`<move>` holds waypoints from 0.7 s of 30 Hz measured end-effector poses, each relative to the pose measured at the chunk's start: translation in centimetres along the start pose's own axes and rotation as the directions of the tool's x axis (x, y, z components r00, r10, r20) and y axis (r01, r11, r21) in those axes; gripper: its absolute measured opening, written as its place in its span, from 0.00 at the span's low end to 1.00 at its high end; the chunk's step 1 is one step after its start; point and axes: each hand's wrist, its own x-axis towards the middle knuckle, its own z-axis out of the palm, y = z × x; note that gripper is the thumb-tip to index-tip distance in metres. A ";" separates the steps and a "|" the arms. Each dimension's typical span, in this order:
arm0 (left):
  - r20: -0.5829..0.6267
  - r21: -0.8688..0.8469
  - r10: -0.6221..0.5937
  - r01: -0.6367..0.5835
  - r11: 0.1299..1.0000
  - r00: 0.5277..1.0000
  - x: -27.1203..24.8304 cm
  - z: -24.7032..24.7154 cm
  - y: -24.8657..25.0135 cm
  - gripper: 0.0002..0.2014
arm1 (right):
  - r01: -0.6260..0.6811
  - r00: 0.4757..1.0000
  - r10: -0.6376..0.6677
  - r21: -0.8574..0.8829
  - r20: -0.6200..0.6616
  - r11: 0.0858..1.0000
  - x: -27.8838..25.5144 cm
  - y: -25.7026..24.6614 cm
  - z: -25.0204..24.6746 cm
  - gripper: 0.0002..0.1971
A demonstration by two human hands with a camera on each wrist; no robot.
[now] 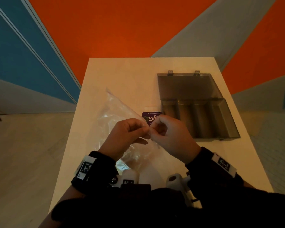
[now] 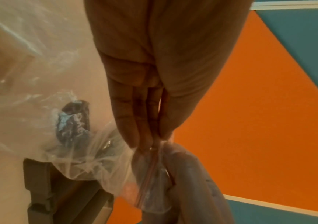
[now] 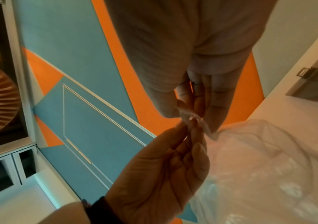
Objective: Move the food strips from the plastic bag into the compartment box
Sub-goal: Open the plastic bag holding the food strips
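Both hands hold a clear plastic zip bag point(image 1: 115, 116) up over the white table point(image 1: 122, 71). My left hand point(image 1: 143, 130) pinches the bag's zip edge point(image 2: 152, 159) between thumb and fingertips point(image 2: 135, 141). My right hand point(image 1: 155, 129) pinches the same edge right next to it, its fingers point(image 3: 198, 106) curled on the film. A purple food packet point(image 1: 150, 118) shows just behind the hands; in the left wrist view this packet point(image 2: 75, 121) shows through the film. Whether it is inside the bag I cannot tell. The dark compartment box point(image 1: 220, 117) stands open at the right.
The box's lid point(image 1: 186, 84) lies back flat toward the table's far edge, with two latches. The box's corner point(image 2: 43, 189) is close below the bag. The table is narrow, with floor on both sides. An orange, blue and grey wall point(image 1: 122, 27) rises behind it.
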 end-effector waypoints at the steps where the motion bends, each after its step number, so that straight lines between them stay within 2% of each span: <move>1: 0.002 0.020 0.014 -0.014 1.000 1.000 0.0 0.0 0.0 0.05 | 0.001 1.000 -0.001 -0.007 -0.001 1.000 0.1 0.1 -0.1 0.03; 8: 0.026 0.065 0.120 -0.121 0.991 0.992 -0.7 0.0 -0.4 0.08 | -0.051 0.998 0.052 -0.006 0.047 0.999 0.3 0.6 -0.5 0.05; 12: 0.043 0.052 0.120 -0.122 0.991 0.992 -1.4 -0.6 -0.6 0.06 | -0.061 0.989 0.049 -0.086 -0.138 0.994 1.4 1.7 -2.4 0.04; 13: 0.060 0.065 0.097 -0.101 0.993 0.993 -1.5 -0.9 -0.6 0.06 | -0.061 0.989 0.044 -0.115 -0.144 0.992 1.7 1.8 -3.0 0.03; 15: 0.079 0.115 0.064 -0.073 0.991 0.995 -1.3 -1.4 -0.2 0.06 | -0.013 0.998 0.003 -0.161 -0.058 0.987 1.9 1.4 -3.4 0.04; 18: -0.007 0.081 0.068 -0.067 0.994 0.998 -0.4 -1.5 0.9 0.06 | 0.141 0.985 -0.125 -0.139 0.121 0.980 1.4 -0.6 -2.3 0.03; 21: -0.080 0.078 0.096 -0.090 0.993 0.992 0.6 -1.2 2.2 0.14 | 0.226 0.965 -0.201 -0.143 0.168 0.964 1.4 -1.6 -1.2 0.04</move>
